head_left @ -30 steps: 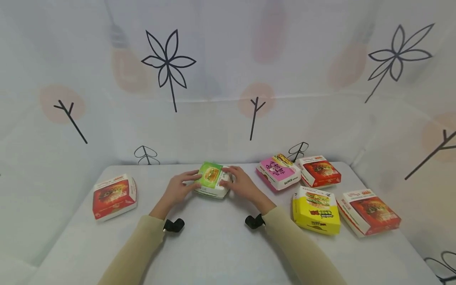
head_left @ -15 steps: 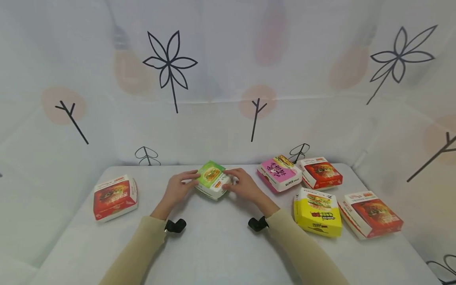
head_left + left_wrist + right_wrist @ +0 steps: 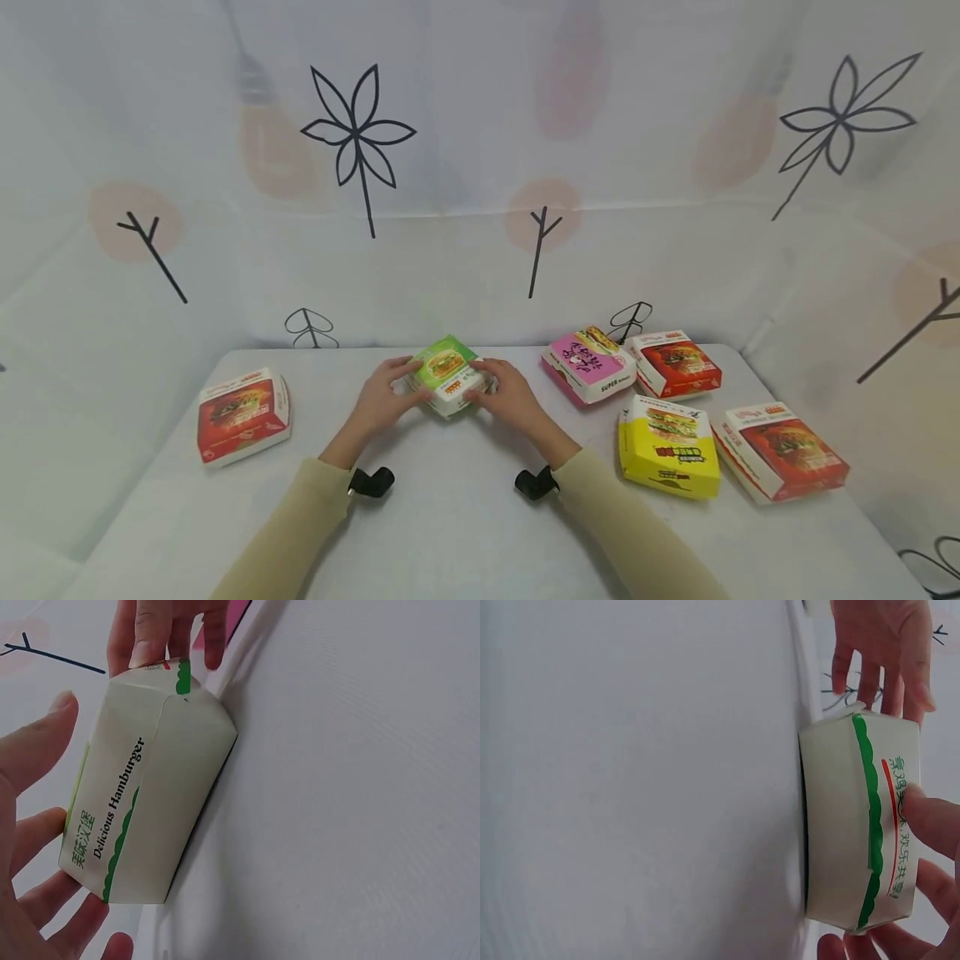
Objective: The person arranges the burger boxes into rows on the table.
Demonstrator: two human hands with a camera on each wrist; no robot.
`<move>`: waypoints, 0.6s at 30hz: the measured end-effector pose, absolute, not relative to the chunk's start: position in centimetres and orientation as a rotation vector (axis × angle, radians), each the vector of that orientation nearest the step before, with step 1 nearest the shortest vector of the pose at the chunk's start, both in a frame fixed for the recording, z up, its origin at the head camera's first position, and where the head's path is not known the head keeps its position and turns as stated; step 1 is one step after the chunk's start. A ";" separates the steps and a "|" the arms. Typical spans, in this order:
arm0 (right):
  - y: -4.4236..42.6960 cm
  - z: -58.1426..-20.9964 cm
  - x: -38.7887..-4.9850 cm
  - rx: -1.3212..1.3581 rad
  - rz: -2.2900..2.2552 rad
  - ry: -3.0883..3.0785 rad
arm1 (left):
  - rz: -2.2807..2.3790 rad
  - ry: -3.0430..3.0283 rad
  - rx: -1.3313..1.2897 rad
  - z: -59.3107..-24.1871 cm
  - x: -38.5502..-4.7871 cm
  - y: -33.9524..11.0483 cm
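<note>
A green-and-white burger box [image 3: 448,371] sits on the white table near its back edge, one corner turned toward me. My left hand [image 3: 382,400] is at its left side. In the left wrist view its fingertips [image 3: 56,817] touch the box while the thumb [image 3: 45,739] stands apart from it. My right hand [image 3: 513,398] holds the box from the right. The right wrist view has that thumb [image 3: 930,817] pressing a printed side, with fingers [image 3: 889,941] around the far end. The lid looks closed.
A red burger box [image 3: 243,417] lies at the left. To the right are a pink box [image 3: 588,365], a yellow box [image 3: 667,447] and two more red boxes, one at the back [image 3: 675,364] and one nearer [image 3: 783,452]. A patterned cloth [image 3: 450,275] hangs behind the table.
Between my hands the green-and-white burger box has turned clockwise, its green part passing from the left to the back. Both hands have stayed beside it with small shifts.
</note>
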State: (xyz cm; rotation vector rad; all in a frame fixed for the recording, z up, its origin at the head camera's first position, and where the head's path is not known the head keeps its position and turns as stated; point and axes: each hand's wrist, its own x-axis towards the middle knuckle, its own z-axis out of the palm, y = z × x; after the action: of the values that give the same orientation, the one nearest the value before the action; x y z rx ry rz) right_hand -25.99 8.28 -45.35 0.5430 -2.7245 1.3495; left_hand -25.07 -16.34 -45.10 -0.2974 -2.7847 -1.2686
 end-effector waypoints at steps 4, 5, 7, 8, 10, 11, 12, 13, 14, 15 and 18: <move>8.1 -45.5 -25.8 0.566 1.304 -2.723 | -1.302 -2.805 -0.351 -45.1 -24.9 -16.1; 8.0 -45.4 -25.7 0.566 1.300 -2.729 | -1.304 -2.809 -0.361 -45.2 -24.9 -16.1; 8.0 -45.3 -25.6 0.575 1.290 -2.733 | -1.306 -2.810 -0.377 -45.3 -24.9 -16.0; 8.0 -45.2 -25.5 0.572 1.288 -2.739 | -1.303 -2.813 -0.380 -45.4 -24.9 -16.0; 8.0 -45.0 -25.4 0.570 1.282 -2.744 | -1.308 -2.813 -0.375 -45.5 -25.0 -16.0; 8.0 -44.9 -25.3 0.562 1.283 -2.751 | -1.308 -2.813 -0.371 -45.5 -25.0 -16.0; 8.0 -44.8 -25.3 0.557 1.275 -2.760 | -1.303 -2.813 -0.370 -45.6 -25.0 -16.0; 8.0 -44.8 -25.3 0.552 1.271 -2.765 | -1.300 -2.815 -0.367 -45.6 -25.0 -16.0; 7.9 -44.7 -25.2 0.545 1.262 -2.774 | -1.299 -2.817 -0.365 -45.6 -25.1 -16.0; 7.9 -44.7 -25.1 0.536 1.260 -2.780 | -1.296 -2.819 -0.364 -45.6 -25.1 -16.0; 8.0 -44.6 -24.9 0.514 1.251 -2.787 | -1.305 -2.835 -0.366 -45.6 -25.1 -16.0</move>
State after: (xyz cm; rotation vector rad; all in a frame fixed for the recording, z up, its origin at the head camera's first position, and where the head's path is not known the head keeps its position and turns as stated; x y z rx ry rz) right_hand -24.91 7.97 -44.62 0.5141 -2.7867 1.2506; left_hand -25.08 -15.99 -45.60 -0.3660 -2.8353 -1.3049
